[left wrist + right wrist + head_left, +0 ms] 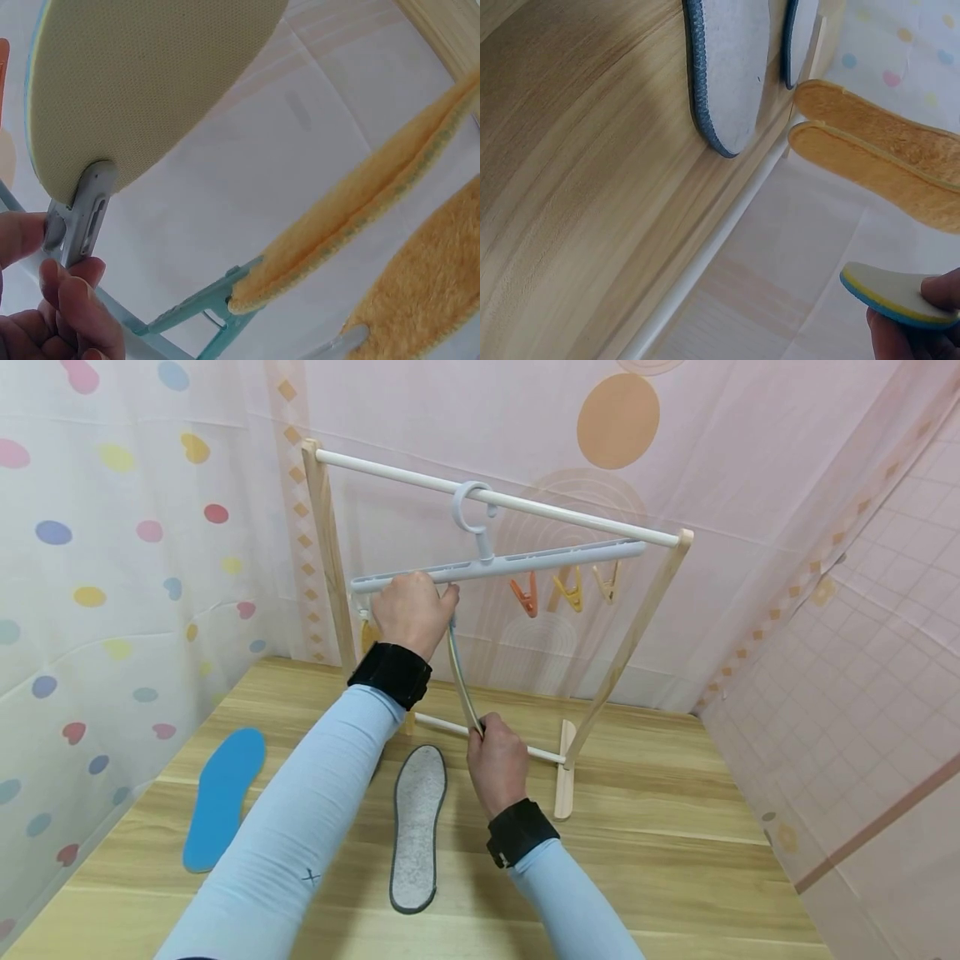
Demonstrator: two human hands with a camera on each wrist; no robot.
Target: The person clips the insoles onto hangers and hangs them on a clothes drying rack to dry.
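My left hand is just under the left half of a light blue hanger. In the left wrist view its thumb and fingers pinch a grey clothespin, whose jaws lie over the end of a cream insole with a blue edge. Below, my right hand pinches the other end of that insole between thumb and fingers; the insole stands lengthwise between both hands, slightly bowed. Beside the left hand, two fuzzy orange-yellow insoles hang, one from a green clothespin.
The hanger hooks over a white rod of a wooden rack. Orange, yellow and pale yellow clothespins hang at its right. On the table lie a blue insole and a grey insole; another grey one is behind it.
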